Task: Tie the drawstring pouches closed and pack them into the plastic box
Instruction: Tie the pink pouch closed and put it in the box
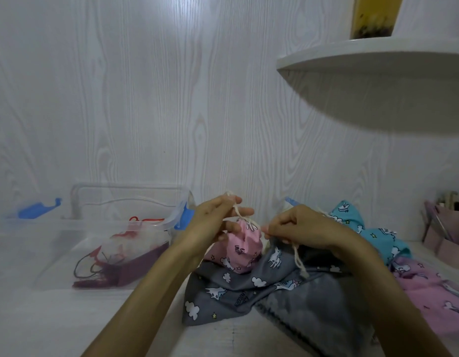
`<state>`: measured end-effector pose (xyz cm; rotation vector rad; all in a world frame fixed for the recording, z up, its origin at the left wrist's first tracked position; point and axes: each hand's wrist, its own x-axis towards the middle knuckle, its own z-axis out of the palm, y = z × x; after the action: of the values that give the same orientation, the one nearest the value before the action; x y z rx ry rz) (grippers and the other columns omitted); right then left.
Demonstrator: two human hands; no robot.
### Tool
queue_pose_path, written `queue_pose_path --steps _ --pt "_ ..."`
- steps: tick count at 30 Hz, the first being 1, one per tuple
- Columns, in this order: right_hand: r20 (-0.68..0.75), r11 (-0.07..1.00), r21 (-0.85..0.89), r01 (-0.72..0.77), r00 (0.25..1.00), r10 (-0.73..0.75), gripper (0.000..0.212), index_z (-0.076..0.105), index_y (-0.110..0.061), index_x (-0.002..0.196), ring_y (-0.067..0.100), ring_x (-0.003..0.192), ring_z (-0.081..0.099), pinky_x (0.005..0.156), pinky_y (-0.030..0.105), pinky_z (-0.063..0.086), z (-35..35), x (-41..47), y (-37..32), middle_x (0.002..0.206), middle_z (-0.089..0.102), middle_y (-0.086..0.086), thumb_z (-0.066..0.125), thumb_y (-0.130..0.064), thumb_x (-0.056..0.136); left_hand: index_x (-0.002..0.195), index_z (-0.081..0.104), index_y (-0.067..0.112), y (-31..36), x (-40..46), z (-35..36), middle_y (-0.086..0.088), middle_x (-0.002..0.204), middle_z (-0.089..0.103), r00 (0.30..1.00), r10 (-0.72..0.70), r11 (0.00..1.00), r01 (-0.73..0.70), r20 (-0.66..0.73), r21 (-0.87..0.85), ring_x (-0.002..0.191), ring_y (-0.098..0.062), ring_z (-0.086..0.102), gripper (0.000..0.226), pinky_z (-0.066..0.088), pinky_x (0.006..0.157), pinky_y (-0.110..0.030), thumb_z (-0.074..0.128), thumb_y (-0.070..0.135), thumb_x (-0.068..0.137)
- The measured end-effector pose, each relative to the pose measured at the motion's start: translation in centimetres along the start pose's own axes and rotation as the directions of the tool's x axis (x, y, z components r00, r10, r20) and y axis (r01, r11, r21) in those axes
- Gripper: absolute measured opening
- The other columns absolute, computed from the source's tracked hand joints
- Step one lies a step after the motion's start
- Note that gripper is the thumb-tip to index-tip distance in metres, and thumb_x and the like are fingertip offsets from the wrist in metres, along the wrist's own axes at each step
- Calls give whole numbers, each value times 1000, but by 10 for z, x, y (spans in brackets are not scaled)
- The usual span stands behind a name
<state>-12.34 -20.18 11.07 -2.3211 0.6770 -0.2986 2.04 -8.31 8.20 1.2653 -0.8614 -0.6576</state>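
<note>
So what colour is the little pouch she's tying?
Pink pouch with white unicorn print and a cream drawstring; the head view shows it.

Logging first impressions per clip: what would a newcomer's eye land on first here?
At centre, the left hand and right hand pull cream drawstrings on a pink pouch, above grey, teal and purple unicorn-print fabric. At left sits a clear plastic box already holding a maroon pouch.

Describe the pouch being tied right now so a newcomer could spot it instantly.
Start at the clear plastic box on the left, then move right to the heap of printed fabric. The pink pouch sits at the heap's near-left top, between the left hand and right hand. It alone is bunched shut, with a cream cord pulled taut.
</note>
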Motion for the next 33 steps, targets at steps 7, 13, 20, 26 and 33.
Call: queue_pose_path --steps 7,13,20,26,33 --pt "15 988 144 51 998 -54 40 57 -20 58 9 56 44 65 20 38 -15 -15 -12 56 53 -6 56 -47 87 100 74 15 0 -5 1 15 48 54 984 -68 938 6 165 347 38 2 37 21 26 43 -10 60 27 90" --pt "-125 984 143 103 988 -85 41 63 -15 69 15 101 60 83 26 43 -7 -17 -28 87 66 -1 52 -49 88 90 72 8 -1 -13 16 10 59 59 885 -176 871 -64 431 487 56 2 50 16 38 58 -7 57 13 92" --pt "-18 949 3 315 949 -315 27 65 -27 110 -20 74 55 72 8 40 9 -16 -37 90 62 -30 42 -35 97 71 61 1 -8 -14 19 0 59 52 907 -95 828 -157 411 538 52 -5 42 35 35 56 -17 50 22 97" --pt "119 923 -285 259 965 -234 34 57 -37 116 0 105 55 88 21 48 -11 -10 -2 112 59 -21 64 -22 86 67 61 14 3 -12 13 -5 63 50 956 -75 897 -60 284 437 44 -4 40 34 29 41 -11 50 30 96" --pt "-135 939 -264 219 956 -261 8 73 -32 75 3 74 65 67 16 49 -12 -10 -3 74 71 -12 70 -36 81 68 69 21 11 -11 -1 16 56 55 980 -65 902 -22 187 432 57 -4 43 31 32 45 -8 56 37 91"
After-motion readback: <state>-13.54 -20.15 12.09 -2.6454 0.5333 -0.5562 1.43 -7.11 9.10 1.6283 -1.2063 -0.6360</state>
